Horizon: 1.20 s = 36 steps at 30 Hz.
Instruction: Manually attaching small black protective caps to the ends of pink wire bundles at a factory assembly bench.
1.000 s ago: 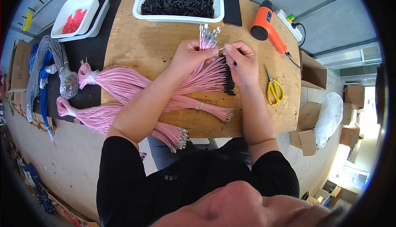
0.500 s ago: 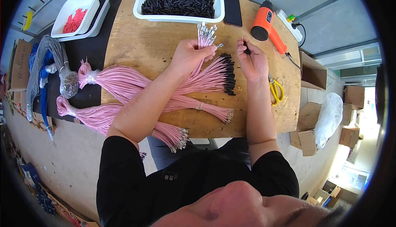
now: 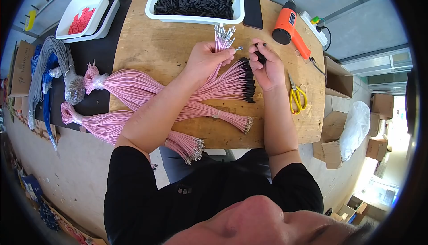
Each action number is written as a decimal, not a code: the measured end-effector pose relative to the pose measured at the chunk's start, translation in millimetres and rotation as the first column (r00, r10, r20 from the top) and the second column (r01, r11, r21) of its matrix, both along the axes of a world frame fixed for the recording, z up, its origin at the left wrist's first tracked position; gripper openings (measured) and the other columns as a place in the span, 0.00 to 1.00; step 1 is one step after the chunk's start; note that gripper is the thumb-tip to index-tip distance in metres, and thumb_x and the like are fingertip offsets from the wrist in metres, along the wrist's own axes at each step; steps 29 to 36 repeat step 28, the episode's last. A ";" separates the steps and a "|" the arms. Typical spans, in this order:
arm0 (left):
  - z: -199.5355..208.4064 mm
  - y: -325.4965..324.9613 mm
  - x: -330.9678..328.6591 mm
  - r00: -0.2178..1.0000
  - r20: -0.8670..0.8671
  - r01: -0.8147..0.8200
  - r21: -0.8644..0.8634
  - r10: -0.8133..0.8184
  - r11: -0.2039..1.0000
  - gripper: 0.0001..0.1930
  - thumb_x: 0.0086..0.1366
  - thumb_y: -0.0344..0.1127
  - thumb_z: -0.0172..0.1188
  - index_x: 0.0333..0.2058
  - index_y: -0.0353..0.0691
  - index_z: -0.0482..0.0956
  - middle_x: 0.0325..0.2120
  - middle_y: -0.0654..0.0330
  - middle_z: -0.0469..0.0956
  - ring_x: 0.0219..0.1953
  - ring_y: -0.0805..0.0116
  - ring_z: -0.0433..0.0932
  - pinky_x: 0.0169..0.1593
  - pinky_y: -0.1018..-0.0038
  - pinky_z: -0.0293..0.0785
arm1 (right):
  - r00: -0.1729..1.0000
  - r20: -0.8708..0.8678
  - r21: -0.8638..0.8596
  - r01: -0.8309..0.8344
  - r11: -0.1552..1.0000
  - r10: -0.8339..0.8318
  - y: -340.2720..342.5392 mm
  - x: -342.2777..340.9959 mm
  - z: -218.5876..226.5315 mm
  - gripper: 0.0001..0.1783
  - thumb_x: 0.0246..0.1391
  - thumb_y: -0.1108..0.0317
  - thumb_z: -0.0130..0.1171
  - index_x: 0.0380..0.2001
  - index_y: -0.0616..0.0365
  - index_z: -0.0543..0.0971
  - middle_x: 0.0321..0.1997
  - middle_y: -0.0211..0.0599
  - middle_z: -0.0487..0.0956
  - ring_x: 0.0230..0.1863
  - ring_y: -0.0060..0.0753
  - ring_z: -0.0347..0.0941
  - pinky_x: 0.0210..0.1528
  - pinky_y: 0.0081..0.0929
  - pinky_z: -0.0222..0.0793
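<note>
My left hand (image 3: 208, 59) is closed round a bunch of pink wires (image 3: 220, 45) with bare metal terminals at their tips. One terminal (image 3: 239, 48) sticks out to the right, apart from the others. Just beyond it, my right hand (image 3: 267, 64) is closed on several short black sleeves (image 3: 259, 54), partly hidden by the fingers. Under and beside my left hand, more pink wires (image 3: 218, 87) fan across the table and end in black sleeves (image 3: 248, 82). A white tub (image 3: 196, 21) heaped with black sleeves stands at the far edge.
On the wooden table (image 3: 285, 131) lie yellow-handled scissors (image 3: 297, 99), an orange heat gun (image 3: 287, 26), a dark phone (image 3: 253, 12) and a white power strip (image 3: 313, 27). Pink wire bundles (image 3: 107, 124) lie at left, near grey wires (image 3: 64, 55) and a white tray (image 3: 71, 33) of red pieces.
My right hand has moved slightly left, closer to the protruding terminal, and its fingers have turned so more of the black sleeves shows. My left hand stays almost still.
</note>
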<state>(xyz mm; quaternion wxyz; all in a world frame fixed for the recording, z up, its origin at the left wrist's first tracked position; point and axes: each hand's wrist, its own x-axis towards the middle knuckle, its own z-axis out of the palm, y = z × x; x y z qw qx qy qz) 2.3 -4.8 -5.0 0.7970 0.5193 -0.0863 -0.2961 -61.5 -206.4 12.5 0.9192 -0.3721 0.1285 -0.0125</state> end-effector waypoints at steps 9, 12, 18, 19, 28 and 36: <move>1.4 1.1 1.0 0.999 -0.034 -0.016 -0.005 0.016 1.000 0.10 0.62 0.31 0.68 0.36 0.31 0.81 0.28 0.59 0.81 0.29 0.74 0.79 0.36 0.79 0.76 | 0.995 0.089 -0.188 -0.026 0.982 0.043 8.4 -3.0 -0.3 0.09 0.61 0.76 0.57 0.45 0.64 0.77 0.35 0.41 0.80 0.25 0.19 0.66 0.23 0.12 0.57; -0.6 1.6 1.7 0.999 -0.031 -0.006 -0.019 0.005 1.000 0.10 0.61 0.31 0.68 0.36 0.31 0.81 0.28 0.59 0.81 0.29 0.74 0.79 0.36 0.79 0.76 | 0.998 0.054 -0.209 -0.010 0.978 0.021 11.4 -2.7 1.1 0.08 0.59 0.78 0.58 0.43 0.65 0.79 0.34 0.40 0.80 0.25 0.17 0.65 0.22 0.12 0.55; -2.5 1.6 2.6 0.999 -0.037 0.002 -0.059 -0.004 0.998 0.08 0.61 0.31 0.69 0.34 0.32 0.81 0.27 0.59 0.81 0.29 0.74 0.79 0.35 0.79 0.76 | 0.991 0.122 -0.270 -0.015 0.963 0.050 12.9 -4.5 0.3 0.08 0.58 0.81 0.58 0.41 0.67 0.80 0.35 0.38 0.81 0.24 0.14 0.62 0.21 0.11 0.53; -2.1 1.6 2.7 0.999 -0.043 0.003 -0.055 -0.006 0.998 0.08 0.61 0.31 0.69 0.34 0.32 0.80 0.27 0.59 0.81 0.28 0.74 0.79 0.35 0.79 0.76 | 0.992 0.116 -0.288 -0.004 0.958 0.039 15.0 -4.6 3.0 0.08 0.58 0.81 0.58 0.41 0.67 0.80 0.34 0.36 0.80 0.23 0.12 0.62 0.21 0.11 0.52; -0.2 2.7 1.9 1.000 -0.021 0.006 -0.043 -0.007 0.999 0.09 0.60 0.31 0.69 0.34 0.32 0.81 0.27 0.59 0.81 0.28 0.74 0.79 0.35 0.79 0.76 | 0.988 0.154 -0.483 0.089 0.871 -0.016 17.9 -6.8 0.9 0.11 0.56 0.83 0.59 0.43 0.67 0.80 0.31 0.31 0.79 0.22 0.11 0.61 0.21 0.10 0.52; -0.2 2.7 1.9 1.000 -0.021 0.006 -0.043 -0.007 0.999 0.09 0.60 0.31 0.69 0.34 0.32 0.81 0.27 0.59 0.81 0.28 0.74 0.79 0.35 0.79 0.76 | 0.988 0.154 -0.483 0.089 0.871 -0.016 17.9 -6.8 0.9 0.11 0.56 0.83 0.59 0.43 0.67 0.80 0.31 0.31 0.79 0.22 0.11 0.61 0.21 0.10 0.52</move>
